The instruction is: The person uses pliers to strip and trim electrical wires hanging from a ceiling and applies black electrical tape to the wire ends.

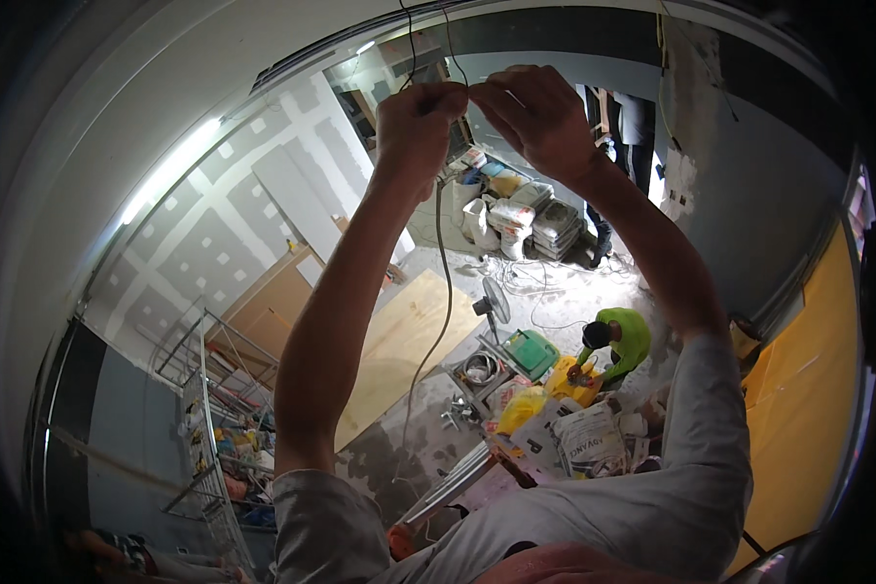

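Head view: Arms raised high above a room under construction, I bring the left hand [420, 122] and the right hand [545, 122] together just below the ceiling edge, fingertips meeting. The left pinches thumb to forefinger, and the right, its thumb and forefinger pressed together, closes on the same spot, where a thin dark wire [453, 49] runs down from overhead between them. A second wire [412, 44] drops just to the left and passes out of sight behind the left hand. Below the left wrist a grey cable [448, 292] hangs in a loose curve toward the floor; whether it belongs to either wire I cannot tell, as the hands hide the link.

By my reading the work is midway: the wires are down from above and one is in the fingers, but any join is too small to make out, and the cable's slack run looks yet to be secured. Far below, a co-worker in a bright green top [633, 336] bends over yellow bags [572, 382], near a green container [530, 353] and a standing fan [497, 300]. A plywood sheet [394, 341] lies beyond the cable, with sacks [555, 229] stacked farther back
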Available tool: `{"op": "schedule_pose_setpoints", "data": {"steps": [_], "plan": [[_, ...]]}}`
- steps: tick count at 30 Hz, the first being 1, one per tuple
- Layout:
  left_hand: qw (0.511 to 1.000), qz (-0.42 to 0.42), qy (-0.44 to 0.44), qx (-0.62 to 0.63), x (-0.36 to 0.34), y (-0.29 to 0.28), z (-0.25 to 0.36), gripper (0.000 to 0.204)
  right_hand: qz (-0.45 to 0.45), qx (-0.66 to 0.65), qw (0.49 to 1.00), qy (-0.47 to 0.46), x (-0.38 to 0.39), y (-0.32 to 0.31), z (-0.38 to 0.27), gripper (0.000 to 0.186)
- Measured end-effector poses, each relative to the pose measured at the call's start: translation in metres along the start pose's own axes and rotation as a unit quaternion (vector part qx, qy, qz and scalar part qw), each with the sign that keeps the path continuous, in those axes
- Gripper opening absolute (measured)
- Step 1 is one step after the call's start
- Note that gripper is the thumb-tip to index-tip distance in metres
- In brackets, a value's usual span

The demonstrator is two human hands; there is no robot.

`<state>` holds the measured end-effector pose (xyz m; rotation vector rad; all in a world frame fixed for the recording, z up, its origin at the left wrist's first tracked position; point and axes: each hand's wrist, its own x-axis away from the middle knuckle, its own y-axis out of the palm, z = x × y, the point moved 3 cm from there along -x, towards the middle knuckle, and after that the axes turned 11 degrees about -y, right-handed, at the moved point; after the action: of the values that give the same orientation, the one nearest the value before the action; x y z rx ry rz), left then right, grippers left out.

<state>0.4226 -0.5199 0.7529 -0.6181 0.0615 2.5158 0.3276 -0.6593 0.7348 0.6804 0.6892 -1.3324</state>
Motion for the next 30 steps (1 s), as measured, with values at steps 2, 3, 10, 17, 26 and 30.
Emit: {"op": "schedule_pose_setpoints", "data": {"steps": [2,3,10,17,26,30], "plan": [[1.0,0.001,0.003,0.004,0.0,0.003,-0.003,0.017,0.005,0.004,1.0,-0.001,0.002,0.001,0.0,0.033],[1.0,0.003,0.024,0.013,0.0,0.005,-0.005,0.017,0.01,0.006,1.0,-0.002,0.003,0.001,0.0,0.033],[0.995,0.011,0.097,-0.02,0.001,0.003,-0.008,0.016,-0.034,-0.073,0.994,0.07,0.004,0.009,0.004,0.021],[0.991,-0.009,0.124,-0.057,-0.005,-0.004,-0.012,0.015,-0.169,-0.476,0.784,0.36,0.008,0.026,0.03,0.026],[0.982,-0.016,0.169,-0.088,-0.005,-0.013,-0.007,0.017,-0.199,-0.622,0.53,0.541,0.011,0.034,0.027,0.026],[0.987,-0.009,0.148,-0.067,-0.001,-0.02,-0.004,0.017,-0.156,-0.622,0.577,0.507,0.004,0.022,0.016,0.035]]}}
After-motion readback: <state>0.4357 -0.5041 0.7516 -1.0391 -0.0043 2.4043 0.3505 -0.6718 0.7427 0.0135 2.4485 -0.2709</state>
